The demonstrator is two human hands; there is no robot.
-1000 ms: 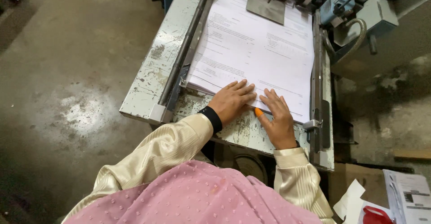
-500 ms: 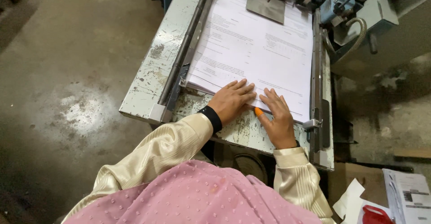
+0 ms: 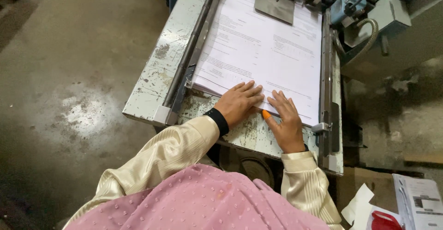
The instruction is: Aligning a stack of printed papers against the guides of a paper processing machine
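I have my left hand (image 3: pixel 237 103) and right hand (image 3: pixel 287 119) flat, fingers spread, gripping nothing, on the near edge of the printed paper stack (image 3: pixel 263 50). The stack sits squared on the worn tabletop (image 3: pixel 157 68) between the side rails; its far end lies under the grey clamp plate (image 3: pixel 275 6).

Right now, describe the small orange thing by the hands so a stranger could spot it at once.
Find the worn, paint-chipped machine table carrying a stack of printed paper. Both hands rest flat on the stack's near edge. On the right hand, the thumb wears an orange fingertip cover, the only bright orange spot there.
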